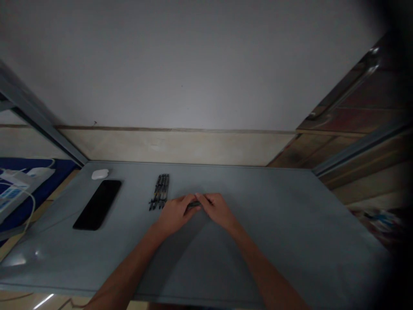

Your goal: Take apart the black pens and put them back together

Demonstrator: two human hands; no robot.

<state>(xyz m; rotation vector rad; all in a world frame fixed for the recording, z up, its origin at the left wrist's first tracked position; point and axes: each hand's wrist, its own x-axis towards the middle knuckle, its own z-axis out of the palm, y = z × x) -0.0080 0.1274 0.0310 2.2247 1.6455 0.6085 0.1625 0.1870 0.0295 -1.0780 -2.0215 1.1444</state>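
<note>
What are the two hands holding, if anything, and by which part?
The left hand and right hand hold a dark, slim thing, perhaps pens, on either side of its visible middle; fingers hide its ends.

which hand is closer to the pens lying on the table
The left hand: it is right beside the near ends of the pens, while the right hand is farther off, across the dark thing held between them.

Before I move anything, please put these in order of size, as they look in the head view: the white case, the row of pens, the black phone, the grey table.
1. Grey table
2. Black phone
3. Row of pens, partly behind a hand at its near end
4. White case
</note>
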